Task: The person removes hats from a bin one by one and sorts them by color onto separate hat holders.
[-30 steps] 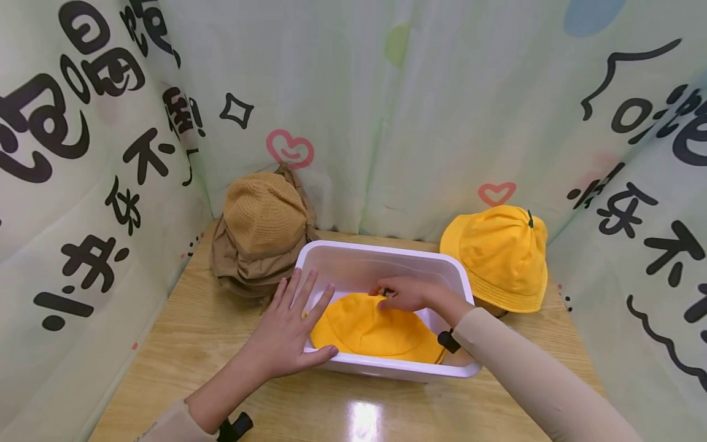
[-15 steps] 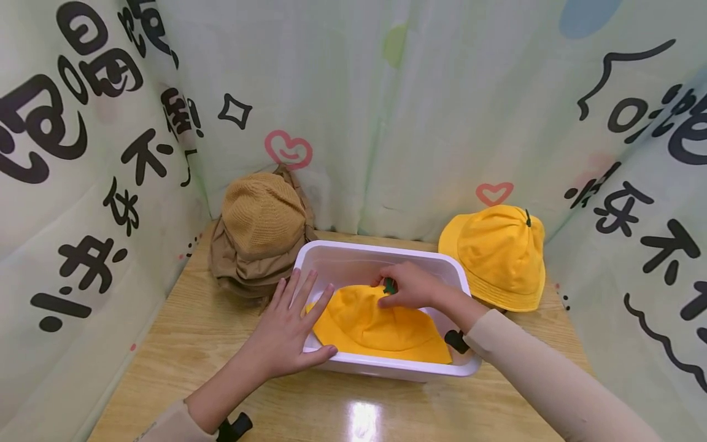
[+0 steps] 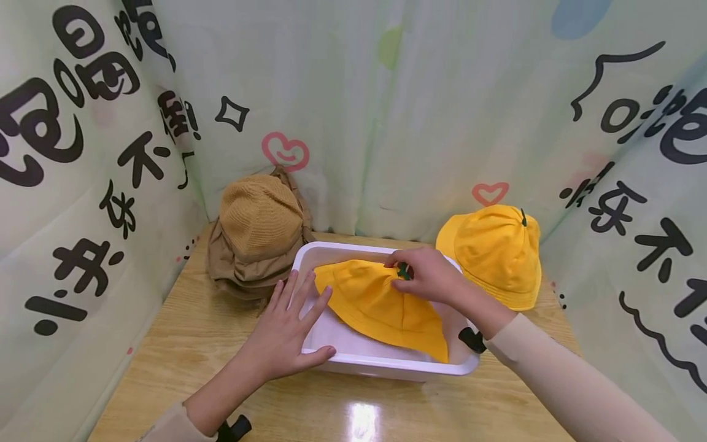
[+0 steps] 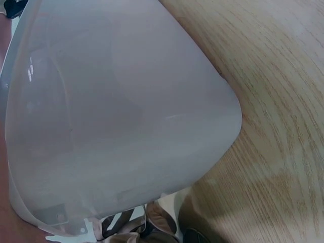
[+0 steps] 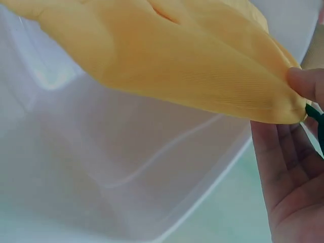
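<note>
A yellow bucket hat [image 3: 381, 301] hangs from my right hand [image 3: 428, 273], its crown pinched between thumb and fingers beside a small green stem. In the right wrist view the hat [image 5: 177, 66] droops away from the thumb over the white bin's inside. The white plastic bin [image 3: 375, 362] stands on the wooden table, with its bare floor showing below the brim. My left hand [image 3: 282, 334] lies with spread, straight fingers over the bin's front left corner. The left wrist view is filled by the bin's outer wall [image 4: 126, 111].
Stacked brown hats, with a tan knitted hat [image 3: 259, 215] on top, stand behind the bin on the left. Another yellow hat [image 3: 491, 252] with a green stem sits at the back right. A printed curtain [image 3: 353, 123] encloses the wooden table [image 3: 309, 405] on three sides.
My right hand has lifted the yellow hat from the bin's floor, up and toward the back right, and its brim now hangs down. The left hand stays at the same corner.
</note>
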A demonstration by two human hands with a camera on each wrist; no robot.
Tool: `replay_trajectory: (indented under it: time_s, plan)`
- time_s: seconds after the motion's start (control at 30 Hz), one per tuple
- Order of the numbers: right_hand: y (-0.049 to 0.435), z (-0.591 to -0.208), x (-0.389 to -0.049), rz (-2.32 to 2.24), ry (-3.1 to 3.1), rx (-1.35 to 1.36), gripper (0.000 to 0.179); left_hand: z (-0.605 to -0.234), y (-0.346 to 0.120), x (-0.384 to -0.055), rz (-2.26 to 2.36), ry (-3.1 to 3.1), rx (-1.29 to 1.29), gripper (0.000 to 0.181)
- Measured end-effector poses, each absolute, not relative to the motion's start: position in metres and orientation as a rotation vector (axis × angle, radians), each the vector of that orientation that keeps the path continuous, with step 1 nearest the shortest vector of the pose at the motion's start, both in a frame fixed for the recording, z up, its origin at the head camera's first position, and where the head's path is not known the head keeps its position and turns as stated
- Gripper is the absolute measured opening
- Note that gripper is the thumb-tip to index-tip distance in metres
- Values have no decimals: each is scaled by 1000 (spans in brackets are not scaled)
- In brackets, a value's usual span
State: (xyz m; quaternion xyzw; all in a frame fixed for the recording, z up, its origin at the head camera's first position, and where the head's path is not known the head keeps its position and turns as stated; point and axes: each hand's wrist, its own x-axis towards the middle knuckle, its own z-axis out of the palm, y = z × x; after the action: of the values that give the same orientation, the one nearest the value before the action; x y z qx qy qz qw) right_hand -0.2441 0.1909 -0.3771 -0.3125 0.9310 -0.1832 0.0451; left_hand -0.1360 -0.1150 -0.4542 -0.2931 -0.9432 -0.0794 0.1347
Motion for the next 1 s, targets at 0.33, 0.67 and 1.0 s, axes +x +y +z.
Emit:
replay_trajectory:
  time_s: [0.33, 0.67, 1.0]
  plan:
    - [209, -350, -236, -704, 2985, -1046, 23, -456, -114, -136, -257, -2692, -864, 93]
    - [218, -319, -235, -790, 3072, -1041, 19, -454, -115, -136, -242, -2715, -861, 94]
    - [236, -291, -232, -920, 3147, -1007, 23, -454, -115, -136, -242, -2700, -863, 94]
